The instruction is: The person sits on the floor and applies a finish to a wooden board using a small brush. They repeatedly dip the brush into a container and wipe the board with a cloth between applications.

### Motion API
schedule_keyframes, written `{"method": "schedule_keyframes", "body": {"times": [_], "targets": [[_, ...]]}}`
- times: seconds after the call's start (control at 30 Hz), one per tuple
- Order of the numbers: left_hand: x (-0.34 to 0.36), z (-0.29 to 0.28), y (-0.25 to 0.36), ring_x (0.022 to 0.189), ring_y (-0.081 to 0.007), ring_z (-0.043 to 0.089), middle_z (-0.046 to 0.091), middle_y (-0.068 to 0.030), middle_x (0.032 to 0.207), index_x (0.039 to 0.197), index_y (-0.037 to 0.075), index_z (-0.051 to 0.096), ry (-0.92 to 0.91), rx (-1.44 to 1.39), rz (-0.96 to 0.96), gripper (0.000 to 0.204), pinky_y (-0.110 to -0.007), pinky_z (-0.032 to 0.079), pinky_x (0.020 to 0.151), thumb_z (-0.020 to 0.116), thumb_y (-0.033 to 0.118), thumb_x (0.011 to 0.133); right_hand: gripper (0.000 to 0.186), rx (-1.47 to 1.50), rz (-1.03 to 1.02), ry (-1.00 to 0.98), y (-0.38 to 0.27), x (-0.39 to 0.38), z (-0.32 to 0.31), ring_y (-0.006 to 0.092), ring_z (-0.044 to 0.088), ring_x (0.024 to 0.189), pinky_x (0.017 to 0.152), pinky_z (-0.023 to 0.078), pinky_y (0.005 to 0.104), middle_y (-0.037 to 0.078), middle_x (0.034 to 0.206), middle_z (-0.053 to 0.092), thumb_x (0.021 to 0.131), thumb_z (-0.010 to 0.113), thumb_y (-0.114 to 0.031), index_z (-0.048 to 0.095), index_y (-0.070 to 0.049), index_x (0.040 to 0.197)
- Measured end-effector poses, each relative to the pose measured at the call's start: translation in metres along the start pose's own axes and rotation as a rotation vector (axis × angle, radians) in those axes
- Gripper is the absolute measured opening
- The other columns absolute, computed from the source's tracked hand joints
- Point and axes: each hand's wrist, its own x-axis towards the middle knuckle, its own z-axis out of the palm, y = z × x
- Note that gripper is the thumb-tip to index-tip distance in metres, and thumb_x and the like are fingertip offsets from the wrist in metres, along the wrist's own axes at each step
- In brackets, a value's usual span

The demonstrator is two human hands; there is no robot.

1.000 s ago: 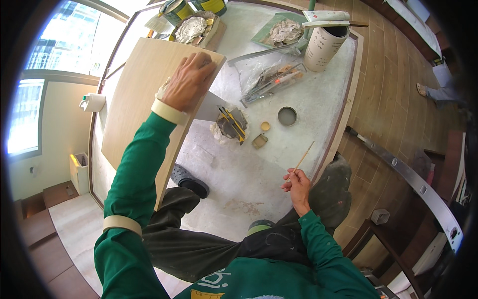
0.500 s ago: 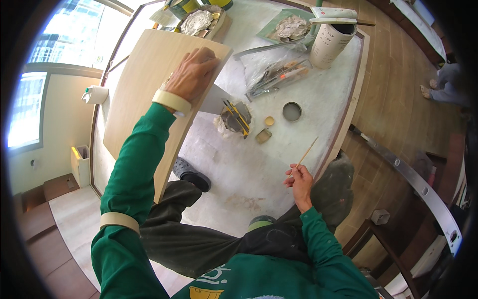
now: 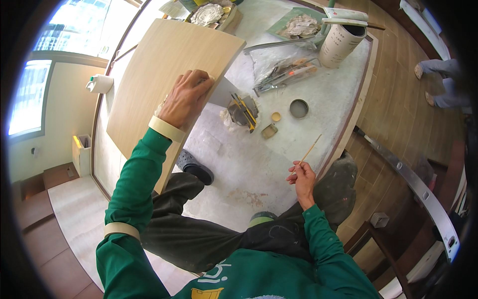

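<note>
Pale flat wood-grain panel (image 3: 149, 79), front left: our left grip (image 3: 184, 97) curls at its edge, probably for steadying; can't tell if clenched. Our right grip (image 3: 302, 178) pinches a thin tan stick (image 3: 311, 148), presumably for control.

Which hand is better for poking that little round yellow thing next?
Probably the right hand: it holds the thin stick, whose tip looks nearer the little round yellow thing. The left hand is on the wooden board, near its edge.

Lt. wood-grain board (image 3: 149, 70), rect., broad face showing, at L; thin tan stick (image 3: 310, 149), held slantwise, at R.
</note>
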Motion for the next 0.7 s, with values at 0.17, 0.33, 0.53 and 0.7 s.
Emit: {"method": "schedule_keyframes", "body": {"times": [0.17,0.33,0.53,0.7], "targets": [[-0.024,0.000,0.001,0.107,-0.0325,0.058,0.061,-0.0129,0.115,0.115,0.005,0.069,0.001,0.033,-0.016,0.030,-0.042,0.047,0.094,0.067,0.002,0.085,0.022,-0.005,0.021,0.005,-0.001,-0.001,0.002,0.0122,0.064,0.059,0.051,0.050,0.0242,0.007,0.089,0.068,0.106,0.050,-0.013,0.062,0.002,0.116],[-0.035,-0.005,0.001,0.106,-0.0291,0.058,0.060,-0.0101,0.113,0.113,0.006,0.068,0.040,0.031,0.035,0.026,-0.040,0.046,0.092,0.066,0.005,0.087,0.022,-0.002,0.019,-0.006,0.000,0.000,0.002,0.0124,0.064,0.058,0.051,0.050,0.0245,0.007,0.089,0.067,0.106,0.050,-0.014,0.062,0.002,0.116],[0.008,0.003,-0.006,0.108,-0.0339,0.059,0.061,-0.0145,0.115,0.115,0.002,0.069,0.028,-0.015,0.013,0.029,-0.043,0.048,0.096,0.063,-0.001,0.087,0.022,-0.026,0.010,-0.001,-0.001,0.001,0.002,0.0126,0.064,0.059,0.051,0.049,0.0245,0.007,0.089,0.067,0.106,0.050,-0.014,0.062,0.002,0.116],[-0.001,-0.001,-0.009,0.108,-0.0336,0.059,0.061,-0.0138,0.116,0.116,0.003,0.069,-0.031,0.027,0.037,0.029,-0.044,0.049,0.097,0.064,0.001,0.088,0.023,0.006,0.026,0.021,-0.005,0.000,-0.003,0.0122,0.064,0.059,0.052,0.050,0.0246,0.007,0.090,0.067,0.107,0.050,-0.015,0.061,0.001,0.117]]}}
